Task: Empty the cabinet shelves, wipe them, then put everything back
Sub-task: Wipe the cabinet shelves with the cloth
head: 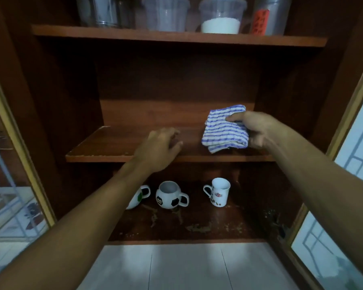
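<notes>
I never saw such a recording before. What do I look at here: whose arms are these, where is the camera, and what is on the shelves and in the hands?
There is no machine. A person wears one camera on the head, so you see their own two arms reaching into a wooden cabinet. The right hand grips a blue-striped cloth at the middle shelf. The left hand holds nothing, near that shelf's front edge. On the bottom shelf stand a football mug, a second football mug partly hidden by the left forearm, and a white printed mug. Plastic containers stand on the top shelf.
</notes>
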Motion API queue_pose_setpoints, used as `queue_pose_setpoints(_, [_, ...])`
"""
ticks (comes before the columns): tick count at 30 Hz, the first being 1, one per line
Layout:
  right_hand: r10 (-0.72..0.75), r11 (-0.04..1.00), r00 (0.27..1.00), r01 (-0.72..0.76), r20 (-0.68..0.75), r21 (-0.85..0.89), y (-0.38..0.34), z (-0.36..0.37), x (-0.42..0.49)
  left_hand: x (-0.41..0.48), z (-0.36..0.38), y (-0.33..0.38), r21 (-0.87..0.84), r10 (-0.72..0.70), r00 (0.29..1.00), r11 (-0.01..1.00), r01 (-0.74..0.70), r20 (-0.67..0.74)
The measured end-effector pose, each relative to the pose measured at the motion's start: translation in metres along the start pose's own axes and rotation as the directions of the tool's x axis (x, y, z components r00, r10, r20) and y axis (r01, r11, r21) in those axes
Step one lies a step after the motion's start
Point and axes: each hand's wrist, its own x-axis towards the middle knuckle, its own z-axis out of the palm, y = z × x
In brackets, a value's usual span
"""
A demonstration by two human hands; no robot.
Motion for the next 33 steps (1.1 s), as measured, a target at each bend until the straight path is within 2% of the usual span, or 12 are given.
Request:
queue_pose_setpoints(2, [-0.08, 0.987, 0.996, 0.073, -0.05, -0.142, -0.012, -0.006, 0.011, -0.005, 0.003, -0.01, 0.109, 0.062, 0.998, 0.992, -0.064, 0.014])
queue_pose_setpoints(4, [-0.242, 0.9, 0.963, 0.177, -0.12, -0.398, -0.023, -0.013, 0.025, -0.008, 0.007, -0.019, 0.2, 0.114, 0.993, 0.973, -0.114, 0.013])
queue_pose_setpoints(7, [-0.475, 0.506, 0.872, 0.162, -0.117, -0.848, -0.035, -0.024, 0.044, -0.01, 0.014, -0.028, 0.269, 0.149, 0.989, 0.952, -0.144, 0.002])
queue_pose_setpoints(9, [-0.519, 0.31, 0.847, 0.058, -0.118, -0.949, -0.032, -0.024, 0.053, -0.011, 0.018, -0.03, 0.3, 0.16, 0.987, 0.943, -0.146, -0.024])
queue_pose_setpoints(13, [-0.406, 0.185, 0.91, -0.005, -0.081, -0.983, 0.003, -0.005, 0.063, -0.015, 0.022, -0.032, 0.35, 0.183, 0.982, 0.924, -0.154, -0.052])
queue_pose_setpoints(15, [-0.348, 0.115, 0.936, 0.1, 0.055, -0.988, 0.017, 0.011, 0.068, -0.014, 0.022, -0.034, 0.362, 0.17, 0.985, 0.921, -0.145, -0.039])
queue_pose_setpoints(18, [-0.333, 0.077, 0.903, 0.313, 0.271, -0.947, 0.024, 0.039, 0.056, -0.013, 0.022, -0.033, 0.375, 0.158, 0.987, 0.917, -0.139, -0.019])
queue_pose_setpoints(20, [-0.304, -0.008, 0.869, 0.406, 0.39, -0.914, 0.024, 0.044, 0.041, -0.014, 0.023, -0.034, 0.393, 0.172, 0.985, 0.908, -0.149, -0.024])
queue_pose_setpoints(23, [-0.178, -0.047, 0.924, 0.335, 0.338, -0.941, 0.014, 0.013, 0.038, -0.013, 0.023, -0.036, 0.368, 0.191, 0.981, 0.915, -0.167, -0.028])
queue_pose_setpoints(27, [-0.168, -0.12, 0.969, 0.161, 0.18, -0.98, -0.005, -0.029, 0.067, -0.012, 0.026, -0.039, 0.371, 0.212, 0.976, 0.911, -0.18, -0.045])
queue_pose_setpoints(29, [-0.183, -0.061, 0.967, 0.169, 0.177, -0.984, -0.003, -0.024, 0.083, -0.012, 0.027, -0.04, 0.38, 0.218, 0.975, 0.906, -0.185, -0.046])
queue_pose_setpoints(33, [-0.261, -0.075, 0.884, 0.381, 0.387, -0.922, 0.021, 0.024, 0.088, -0.012, 0.025, -0.041, 0.368, 0.223, 0.974, 0.91, -0.19, -0.047])
